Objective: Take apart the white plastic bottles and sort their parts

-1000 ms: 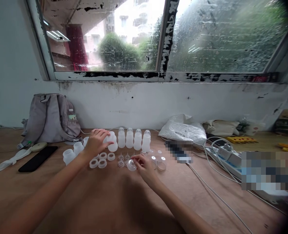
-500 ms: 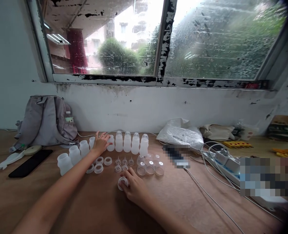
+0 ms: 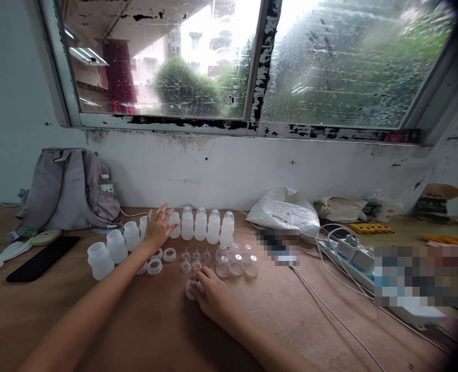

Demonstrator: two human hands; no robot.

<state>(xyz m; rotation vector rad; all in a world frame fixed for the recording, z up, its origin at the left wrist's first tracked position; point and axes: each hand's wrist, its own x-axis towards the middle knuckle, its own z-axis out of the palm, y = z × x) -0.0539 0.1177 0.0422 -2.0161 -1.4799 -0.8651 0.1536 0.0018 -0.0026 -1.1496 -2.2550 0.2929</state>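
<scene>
My left hand (image 3: 158, 227) is stretched out with fingers spread, its tips against a white bottle (image 3: 173, 225) at the left end of a row of capped translucent bottles (image 3: 207, 226). My right hand (image 3: 210, 294) rests on the wooden table (image 3: 143, 330), fingers curled round a small clear cap (image 3: 192, 289) near me. Open white bottles (image 3: 115, 247) stand in a slanting line to the left. White rings (image 3: 163, 258), small clear nipples (image 3: 193, 258) and clear domed caps (image 3: 237, 262) lie between my hands and the row.
A grey backpack (image 3: 68, 188) leans on the wall at the left, with a black phone (image 3: 39, 258) in front of it. A white plastic bag (image 3: 285, 209), a power strip (image 3: 353, 253) and cables (image 3: 330, 305) lie to the right. The window wall closes the back.
My right hand drew the clear cap back toward me and set it on the table. My left hand let go of the white bottle at the row's end and spread its fingers.
</scene>
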